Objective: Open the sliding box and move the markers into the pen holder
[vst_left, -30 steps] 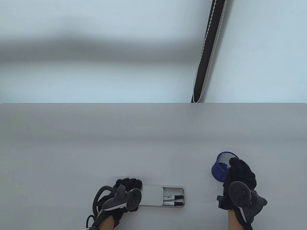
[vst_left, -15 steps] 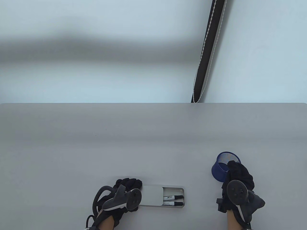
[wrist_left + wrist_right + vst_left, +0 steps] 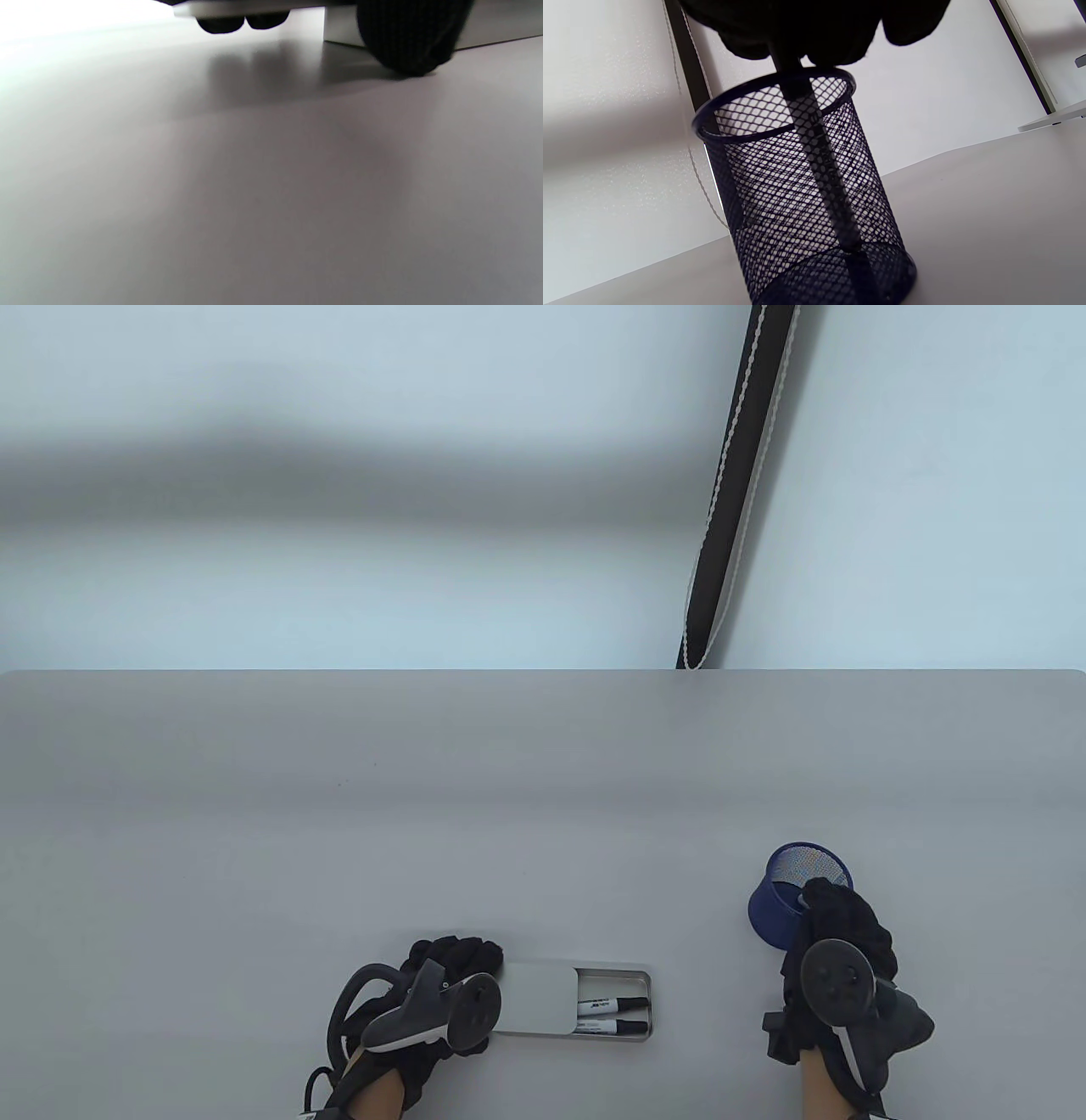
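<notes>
A flat grey sliding box (image 3: 560, 997) lies near the table's front edge, its lid (image 3: 534, 997) slid left. Two black markers (image 3: 612, 1016) lie in the uncovered right end. My left hand (image 3: 454, 963) grips the box's left end; in the left wrist view its fingertips (image 3: 242, 21) and thumb (image 3: 407, 42) clasp the box (image 3: 488, 29). A blue mesh pen holder (image 3: 793, 895) stands at the right. My right hand (image 3: 836, 920) hovers over its rim and pinches a dark marker (image 3: 818, 161) that stands inside the holder (image 3: 806, 190), tip near the bottom.
The grey table (image 3: 543, 797) stretches far back to its edge. Behind it hangs a black strip with a white bead cord (image 3: 730, 492) against the pale wall.
My right hand has sunk a little toward the front and down over the pen holder. The left hand and the box have not moved.
</notes>
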A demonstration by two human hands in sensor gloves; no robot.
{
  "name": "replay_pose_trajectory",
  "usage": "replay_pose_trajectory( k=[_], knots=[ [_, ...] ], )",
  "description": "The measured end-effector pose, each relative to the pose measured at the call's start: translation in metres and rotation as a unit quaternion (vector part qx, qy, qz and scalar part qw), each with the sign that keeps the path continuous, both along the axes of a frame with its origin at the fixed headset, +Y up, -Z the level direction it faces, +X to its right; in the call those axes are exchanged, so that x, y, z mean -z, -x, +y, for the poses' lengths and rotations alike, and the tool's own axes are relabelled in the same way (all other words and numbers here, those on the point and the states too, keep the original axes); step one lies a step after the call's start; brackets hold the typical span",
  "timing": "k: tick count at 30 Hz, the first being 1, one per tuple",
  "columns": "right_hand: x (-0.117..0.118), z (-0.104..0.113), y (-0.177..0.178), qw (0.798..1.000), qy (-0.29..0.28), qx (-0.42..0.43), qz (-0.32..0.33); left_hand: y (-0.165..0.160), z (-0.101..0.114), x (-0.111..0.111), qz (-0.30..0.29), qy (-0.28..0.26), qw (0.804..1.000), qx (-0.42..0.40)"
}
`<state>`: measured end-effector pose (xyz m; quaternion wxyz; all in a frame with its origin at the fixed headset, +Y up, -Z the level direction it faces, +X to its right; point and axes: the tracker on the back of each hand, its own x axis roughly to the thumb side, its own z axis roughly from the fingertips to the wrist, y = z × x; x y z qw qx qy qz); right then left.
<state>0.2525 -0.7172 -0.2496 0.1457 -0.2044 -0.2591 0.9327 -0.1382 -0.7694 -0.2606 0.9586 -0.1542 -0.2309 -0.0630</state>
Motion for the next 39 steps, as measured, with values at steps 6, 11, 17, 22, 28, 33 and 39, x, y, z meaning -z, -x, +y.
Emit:
replay_pose_trajectory(
  k=[6,11,17,22,28,33,39],
  knots=[
    [0.000,0.001,0.001,1.000,0.001,0.004,0.001,0.000,0.000,0.000,0.000,0.000,1.000,0.000],
    [-0.001,0.009,0.004,1.000,-0.011,0.012,0.012,0.000,0.000,0.000,-0.003,0.000,1.000,0.005],
    [-0.003,0.022,0.016,0.998,-0.042,0.004,0.038,0.000,0.000,-0.001,-0.004,0.000,1.000,0.006],
    [-0.005,0.031,0.039,0.994,-0.060,-0.022,0.085,-0.001,0.000,-0.001,-0.004,0.000,1.000,0.006],
    [-0.003,0.030,0.068,0.985,-0.024,-0.042,0.165,-0.001,-0.001,-0.002,-0.008,0.001,1.000,0.004],
    [0.003,0.017,0.089,0.970,0.051,-0.066,0.230,-0.001,-0.001,-0.002,-0.010,0.001,1.000,0.003],
    [0.007,-0.004,0.117,0.939,0.140,-0.102,0.298,-0.001,-0.001,-0.002,-0.010,0.001,1.000,0.004]
  ],
)
